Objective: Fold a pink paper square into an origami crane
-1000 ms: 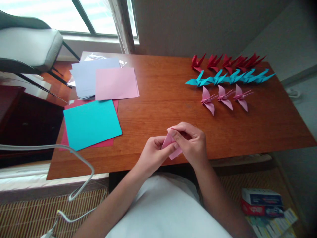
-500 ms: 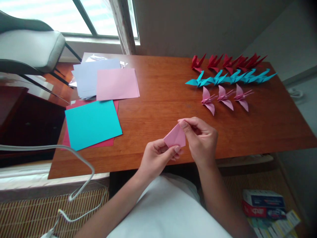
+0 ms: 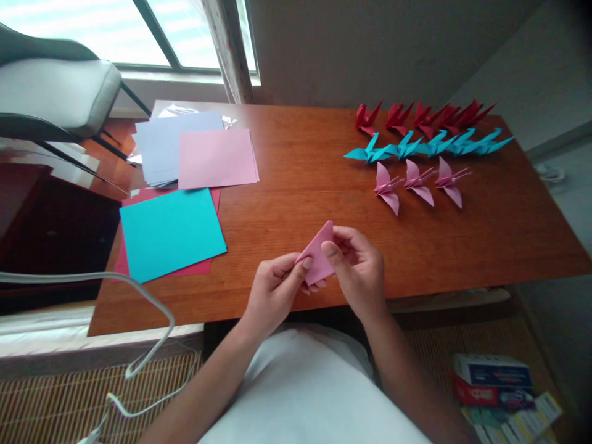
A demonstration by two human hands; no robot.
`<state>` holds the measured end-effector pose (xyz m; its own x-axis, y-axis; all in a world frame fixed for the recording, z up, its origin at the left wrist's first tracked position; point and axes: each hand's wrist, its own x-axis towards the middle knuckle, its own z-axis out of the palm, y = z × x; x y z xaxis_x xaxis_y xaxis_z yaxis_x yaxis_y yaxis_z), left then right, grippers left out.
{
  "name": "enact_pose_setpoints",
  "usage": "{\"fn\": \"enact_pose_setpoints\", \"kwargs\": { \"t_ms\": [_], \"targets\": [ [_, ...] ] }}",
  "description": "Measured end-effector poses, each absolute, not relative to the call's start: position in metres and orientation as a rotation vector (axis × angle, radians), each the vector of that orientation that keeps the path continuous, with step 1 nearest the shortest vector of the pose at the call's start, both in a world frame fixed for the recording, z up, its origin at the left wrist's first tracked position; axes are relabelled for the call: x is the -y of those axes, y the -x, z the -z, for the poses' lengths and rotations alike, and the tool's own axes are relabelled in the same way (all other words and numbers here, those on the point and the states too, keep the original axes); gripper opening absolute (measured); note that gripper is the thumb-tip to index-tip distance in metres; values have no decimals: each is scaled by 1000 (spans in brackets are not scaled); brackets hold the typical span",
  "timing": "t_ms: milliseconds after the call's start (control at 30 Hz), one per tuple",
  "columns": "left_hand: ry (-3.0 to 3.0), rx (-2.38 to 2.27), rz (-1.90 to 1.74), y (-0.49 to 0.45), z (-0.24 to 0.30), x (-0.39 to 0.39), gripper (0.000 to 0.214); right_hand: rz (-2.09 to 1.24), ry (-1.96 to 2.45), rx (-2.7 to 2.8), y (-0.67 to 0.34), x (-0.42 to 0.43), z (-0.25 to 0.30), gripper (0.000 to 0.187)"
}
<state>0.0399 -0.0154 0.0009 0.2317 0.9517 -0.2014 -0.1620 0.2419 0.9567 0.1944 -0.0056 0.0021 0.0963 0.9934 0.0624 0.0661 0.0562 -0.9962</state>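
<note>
A small folded pink paper (image 3: pixel 317 254) is pinched between both my hands just above the near edge of the wooden table (image 3: pixel 296 203). My left hand (image 3: pixel 272 290) grips its lower left corner with thumb and fingers closed. My right hand (image 3: pixel 358 271) pinches its right side, thumb on top. The paper's point tilts up and away from me. Three finished pink cranes (image 3: pixel 419 182) lie on the table beyond my right hand.
Rows of cyan cranes (image 3: pixel 428 145) and red cranes (image 3: pixel 419 116) lie at the far right. Flat sheets lie at the left: pink (image 3: pixel 216 158), pale blue (image 3: pixel 160 145), cyan (image 3: pixel 171 231) over red. A chair (image 3: pixel 50 86) stands at far left, a white cable (image 3: pixel 139 345) and a box (image 3: pixel 490 376) on the floor.
The folded pink paper has been turned between my hands, from a flat flap to a point tilted upward. Both hands shifted slightly left and closer together.
</note>
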Motion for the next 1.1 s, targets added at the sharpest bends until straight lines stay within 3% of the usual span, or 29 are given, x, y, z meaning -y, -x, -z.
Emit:
{"fn": "enact_pose_setpoints", "kwargs": {
  "t_ms": [400, 600, 1100],
  "targets": [
    [-928, -1111, -999, -34, 2, 9, 28, -1296, 1278, 1316, -203, -1, 5, 36],
    [-957, -984, -821, -34, -1, 10, 32, -1091, 1290, 1218, -207, -9, 10, 27],
    [-1045, -1023, -789, -29, 0, 5, 38, -1125, 1269, 1195, -204, -16, 12, 31]
  ]
}}
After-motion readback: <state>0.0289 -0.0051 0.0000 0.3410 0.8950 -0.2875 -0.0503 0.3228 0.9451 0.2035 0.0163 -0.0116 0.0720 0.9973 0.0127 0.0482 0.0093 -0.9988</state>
